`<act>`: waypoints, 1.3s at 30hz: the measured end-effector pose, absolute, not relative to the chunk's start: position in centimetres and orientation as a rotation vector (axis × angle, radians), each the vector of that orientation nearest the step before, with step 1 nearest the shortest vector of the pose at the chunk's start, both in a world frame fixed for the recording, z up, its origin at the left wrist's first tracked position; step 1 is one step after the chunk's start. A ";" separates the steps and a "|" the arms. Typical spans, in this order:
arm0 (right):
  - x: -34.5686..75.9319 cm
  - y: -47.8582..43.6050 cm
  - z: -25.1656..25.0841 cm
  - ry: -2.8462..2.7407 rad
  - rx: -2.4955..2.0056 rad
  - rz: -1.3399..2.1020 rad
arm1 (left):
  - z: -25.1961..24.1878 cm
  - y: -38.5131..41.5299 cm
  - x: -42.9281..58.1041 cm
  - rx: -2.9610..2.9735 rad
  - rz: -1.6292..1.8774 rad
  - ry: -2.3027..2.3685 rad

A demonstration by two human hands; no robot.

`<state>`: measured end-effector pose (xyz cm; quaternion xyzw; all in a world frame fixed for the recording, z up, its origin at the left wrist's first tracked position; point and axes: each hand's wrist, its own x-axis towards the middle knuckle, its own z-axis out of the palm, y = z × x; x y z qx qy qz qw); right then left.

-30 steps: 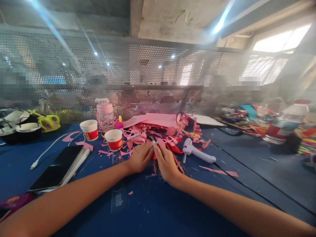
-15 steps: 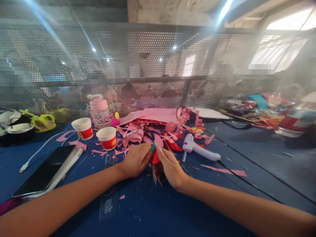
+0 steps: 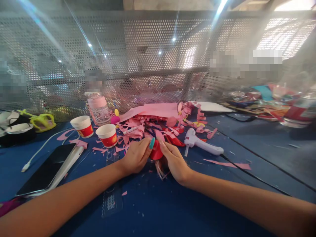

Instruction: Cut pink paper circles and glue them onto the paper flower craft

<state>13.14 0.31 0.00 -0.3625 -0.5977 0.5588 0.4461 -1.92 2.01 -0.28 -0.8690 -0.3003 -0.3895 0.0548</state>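
Between my hands, at the middle of the blue table (image 3: 148, 204), is a small red piece (image 3: 156, 150) with a pink oval (image 3: 160, 135) at its upper end. My left hand (image 3: 137, 155) closes on its left side, a teal cover (image 3: 152, 143) showing at the thumb or fingertip. My right hand (image 3: 175, 161) presses against its right side with the fingers together. Thin clear strips (image 3: 161, 171) hang below the red piece. Directly behind lies a heap of pink paper scraps (image 3: 133, 130). A white glue gun (image 3: 203, 144) rests right of my right hand.
Paper cups (image 3: 108, 135) and a pink-lidded bottle (image 3: 98, 108) stand at the left, near a phone (image 3: 48, 169), a white cable (image 3: 37, 152) and a clear ruler (image 3: 112, 200). Yellow scissors or similar (image 3: 43, 122) lie far left. A black cord (image 3: 256, 176) crosses the right side. Behind is a perforated screen (image 3: 153, 59).
The camera view has tilted down slightly. More of the red piece and the teal cover shows between my hands, which keep nearly the same hold.
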 end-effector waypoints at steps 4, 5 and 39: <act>12.8 0.5 0.0 -1.429 -0.899 1.420 | -0.1 2.1 -1.9 -2.635 -1.070 -0.982; 12.8 0.5 0.0 -1.418 -0.912 1.424 | -0.1 2.1 -1.9 -2.641 -1.040 -0.987; 14.2 0.9 1.1 -1.490 -1.100 1.574 | 0.2 2.2 -1.9 -2.481 -0.840 -0.545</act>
